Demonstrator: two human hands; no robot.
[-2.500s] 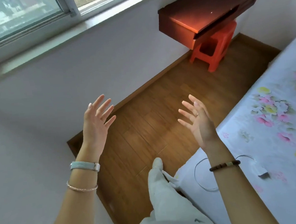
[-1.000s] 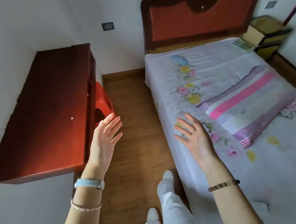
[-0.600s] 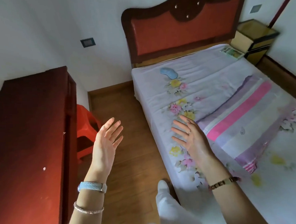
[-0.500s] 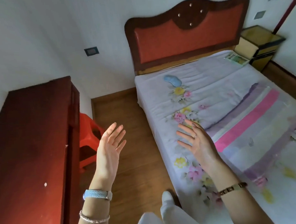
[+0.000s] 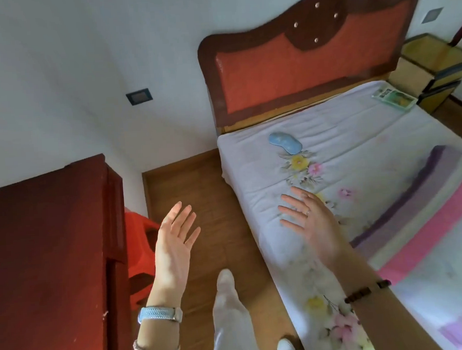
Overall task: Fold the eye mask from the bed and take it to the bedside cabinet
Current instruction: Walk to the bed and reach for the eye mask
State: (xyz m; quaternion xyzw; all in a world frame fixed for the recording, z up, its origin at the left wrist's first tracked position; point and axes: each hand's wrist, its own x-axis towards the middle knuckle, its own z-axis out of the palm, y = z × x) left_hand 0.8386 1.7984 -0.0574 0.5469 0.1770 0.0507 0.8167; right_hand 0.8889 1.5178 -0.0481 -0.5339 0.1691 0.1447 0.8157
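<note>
approach step: i see left hand (image 5: 174, 246) and right hand (image 5: 312, 224) both empty, fingers spread. blue eye mask (image 5: 285, 143) lies flat on the bed (image 5: 358, 145) near the headboard (image 5: 298, 59), well beyond reach. next, i'd say: step closer, grasp mask.

"Are you reading any words, brands or numbers anywhere in what you are looking at?"

"No, you are finding none. The flat printed packet (image 5: 393, 99) lying at the far corner of the bed (image 5: 358, 150) is showing dark marks and green colour, but they are blurring too much for you to read."
</note>
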